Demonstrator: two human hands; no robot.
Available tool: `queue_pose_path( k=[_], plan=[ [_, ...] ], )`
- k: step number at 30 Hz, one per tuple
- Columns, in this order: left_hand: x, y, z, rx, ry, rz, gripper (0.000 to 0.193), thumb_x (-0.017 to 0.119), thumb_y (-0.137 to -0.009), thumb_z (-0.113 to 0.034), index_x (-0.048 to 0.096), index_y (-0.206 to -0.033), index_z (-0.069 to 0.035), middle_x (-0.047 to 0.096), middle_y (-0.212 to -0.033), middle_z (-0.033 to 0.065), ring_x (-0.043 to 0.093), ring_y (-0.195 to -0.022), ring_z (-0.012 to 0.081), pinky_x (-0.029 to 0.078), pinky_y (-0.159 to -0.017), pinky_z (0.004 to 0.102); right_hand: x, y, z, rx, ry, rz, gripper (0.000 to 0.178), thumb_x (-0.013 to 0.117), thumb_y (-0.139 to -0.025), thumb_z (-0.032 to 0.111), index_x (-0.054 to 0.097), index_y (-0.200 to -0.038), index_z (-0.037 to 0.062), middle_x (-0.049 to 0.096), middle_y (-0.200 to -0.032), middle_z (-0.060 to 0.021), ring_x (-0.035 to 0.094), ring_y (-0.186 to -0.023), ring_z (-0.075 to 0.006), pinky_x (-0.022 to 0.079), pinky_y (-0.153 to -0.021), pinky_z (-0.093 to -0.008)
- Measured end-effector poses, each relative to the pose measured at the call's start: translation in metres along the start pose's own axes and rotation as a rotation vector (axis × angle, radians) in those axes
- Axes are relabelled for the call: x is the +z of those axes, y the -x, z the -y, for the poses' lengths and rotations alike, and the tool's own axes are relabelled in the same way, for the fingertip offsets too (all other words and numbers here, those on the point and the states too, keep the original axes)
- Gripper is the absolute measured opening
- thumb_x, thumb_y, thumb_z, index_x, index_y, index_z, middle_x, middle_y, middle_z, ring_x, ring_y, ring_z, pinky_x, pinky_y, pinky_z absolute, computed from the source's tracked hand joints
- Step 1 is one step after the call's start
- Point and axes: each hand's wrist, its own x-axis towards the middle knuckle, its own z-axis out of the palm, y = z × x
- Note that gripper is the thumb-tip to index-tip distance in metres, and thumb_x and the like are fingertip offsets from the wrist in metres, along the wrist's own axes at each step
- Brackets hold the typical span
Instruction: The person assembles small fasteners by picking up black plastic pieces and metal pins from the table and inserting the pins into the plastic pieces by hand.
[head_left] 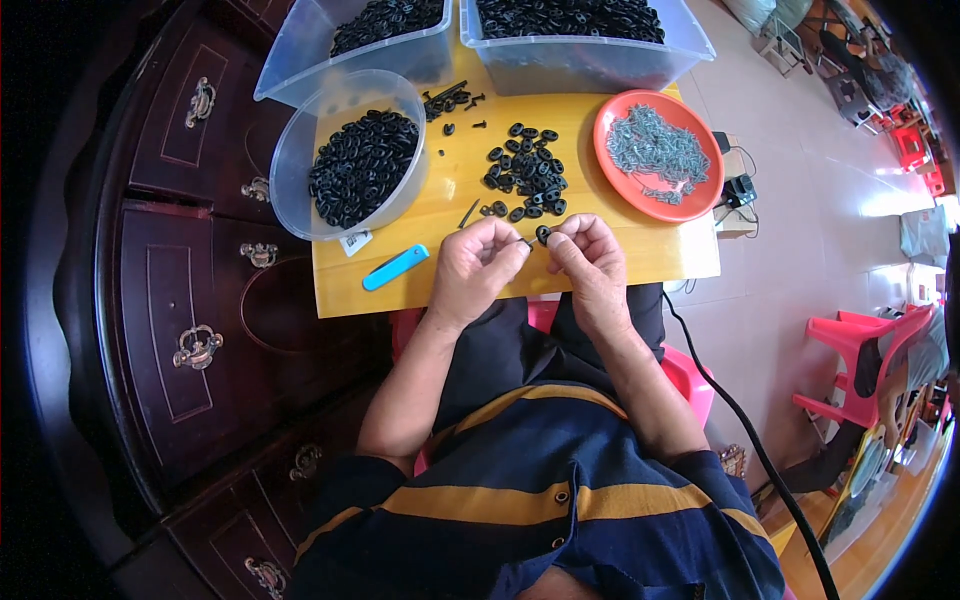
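Observation:
Above the near edge of the yellow table, my two hands meet with fingertips close together. My right hand [592, 268] pinches a small black oval piece with holes [543, 234] between thumb and forefinger. Beside it, my left hand [477, 268] is closed in a pinch on a small dark part [528, 243], too small to make out. Just beyond my fingers lies a loose pile of similar black oval pieces [540, 178]. A thin dark stick-like piece [468, 213] rests by my left hand, and a light-blue folding-knife-shaped tool [396, 268] lies farther left.
A round clear tub [287, 190] of black pieces stands at the left. Two clear bins [575, 70] of black parts sit at the back. An orange-red plate [670, 208] of small silvery metal pieces is at the right. Dark drawers [165, 330] flank the table; a black cable [745, 420] hangs right.

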Motion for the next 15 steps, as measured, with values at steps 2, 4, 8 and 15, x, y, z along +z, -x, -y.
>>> queue_pose_path(
  k=[2, 4, 8, 15],
  plan=[
    [0.0010, 0.0000, -0.0010, 0.020, -0.023, 0.004, 0.010, 0.065, -0.091, -0.002, 0.059, -0.082, -0.004, 0.056, -0.072, -0.0070, 0.049, -0.063, -0.0010, 0.039, -0.056, 0.0170, 0.0011, -0.0001, -0.0004, 0.009, -0.025, 0.009, 0.009, 0.065, -0.094, 0.004, 0.057, -0.099, 0.0057, 0.061, -0.086, 0.0020, 0.055, -0.071, -0.0054, 0.046, -0.066, -0.0206],
    [0.0018, 0.0008, -0.0014, 0.018, -0.032, -0.001, 0.011, 0.065, -0.090, -0.002, 0.059, -0.081, -0.004, 0.056, -0.072, -0.0071, 0.049, -0.063, -0.0012, 0.039, -0.056, 0.0171, 0.0036, 0.0005, -0.0002, 0.041, -0.073, -0.008, 0.009, 0.065, -0.094, 0.005, 0.058, -0.099, 0.0057, 0.061, -0.085, 0.0019, 0.055, -0.070, -0.0059, 0.046, -0.066, -0.0208],
    [0.0023, 0.0003, 0.0005, 0.008, -0.048, -0.016, 0.012, 0.065, -0.089, -0.001, 0.059, -0.079, -0.004, 0.055, -0.071, -0.0074, 0.048, -0.063, -0.0015, 0.038, -0.055, 0.0172, 0.0025, 0.0006, -0.0021, 0.072, -0.085, -0.013, 0.010, 0.065, -0.094, 0.006, 0.059, -0.101, 0.0054, 0.062, -0.086, 0.0015, 0.055, -0.070, -0.0064, 0.046, -0.066, -0.0211],
    [0.0029, 0.0006, 0.0009, 0.001, -0.066, -0.027, 0.013, 0.065, -0.089, -0.002, 0.059, -0.078, -0.004, 0.054, -0.070, -0.0079, 0.047, -0.062, -0.0016, 0.038, -0.054, 0.0171, 0.0011, 0.0020, -0.0040, 0.057, -0.045, -0.010, 0.010, 0.066, -0.094, 0.007, 0.063, -0.103, 0.0048, 0.064, -0.089, 0.0013, 0.057, -0.073, -0.0058, 0.048, -0.067, -0.0217]
  ],
)
